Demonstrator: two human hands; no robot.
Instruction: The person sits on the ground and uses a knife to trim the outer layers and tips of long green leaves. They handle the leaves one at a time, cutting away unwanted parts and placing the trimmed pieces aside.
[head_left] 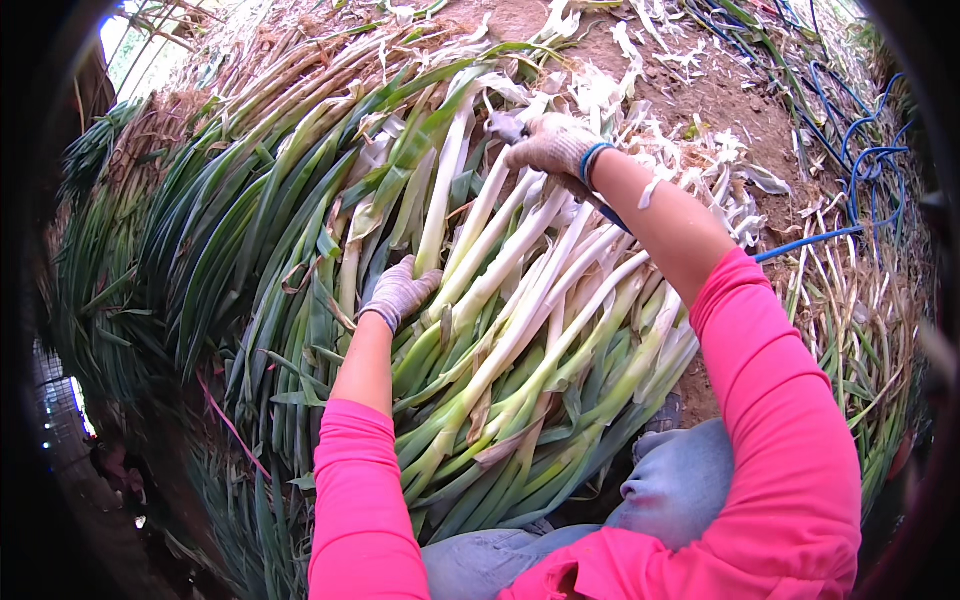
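Note:
My left hand (pixel 400 292), in a pale knitted glove, is closed round a leek (pixel 445 185) where its white stalk turns green. The stalk points up and away from the hand. My right hand (pixel 555 146), also gloved, is closed on a grey air gun (pixel 506 127) whose head sticks out to the left, close to the leek's white end. A blue hose (pixel 612 214) runs from below that hand, behind my forearm. Beneath both hands lies a layer of peeled leeks (pixel 520 245), white ends away from me and green leaves toward me.
Unpeeled leeks (pixel 230 200) with dry roots are heaped on the left. White peelings (pixel 690 160) litter the brown soil (pixel 700 90) beyond. Blue hose coils (pixel 870 160) lie at the far right, above more leek stalks (pixel 850 330). My knee (pixel 680 470) is close to the near leaves.

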